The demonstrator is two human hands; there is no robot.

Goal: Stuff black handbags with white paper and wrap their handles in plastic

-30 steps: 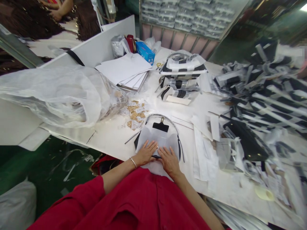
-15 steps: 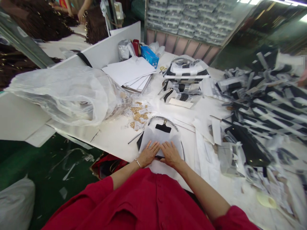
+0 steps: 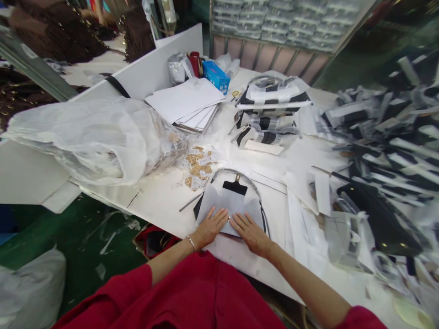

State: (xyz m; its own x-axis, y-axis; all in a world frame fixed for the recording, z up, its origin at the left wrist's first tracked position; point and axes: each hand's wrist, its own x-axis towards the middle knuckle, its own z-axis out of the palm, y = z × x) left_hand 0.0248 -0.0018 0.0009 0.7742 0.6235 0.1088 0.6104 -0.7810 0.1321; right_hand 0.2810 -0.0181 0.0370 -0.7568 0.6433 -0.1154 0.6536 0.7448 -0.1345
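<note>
One large clear plastic sack (image 3: 92, 137) fills the left of the white tabletop (image 3: 161, 201). Just right of it, at the near edge, lies one black handbag (image 3: 235, 187), mostly covered by one sheet of white tissue paper (image 3: 229, 203). Only its black tab and curved strap (image 3: 222, 171) show on the far side. The left hand (image 3: 209, 226) and right hand (image 3: 252, 233) lie side by side on the tissue, fingers (image 3: 219, 214) stretched flat and slightly apart, gripping nothing.

Left hand (image 3: 210, 227): flat on the white paper (image 3: 229, 208); fingers spread
Right hand (image 3: 251, 233): flat on the same paper; just beside the left hand
Black bag (image 3: 234, 187): under the paper; black tab peeks out
Table (image 3: 161, 196): white; small tags (image 3: 198, 165) near a big plastic bag (image 3: 89, 137)
</note>
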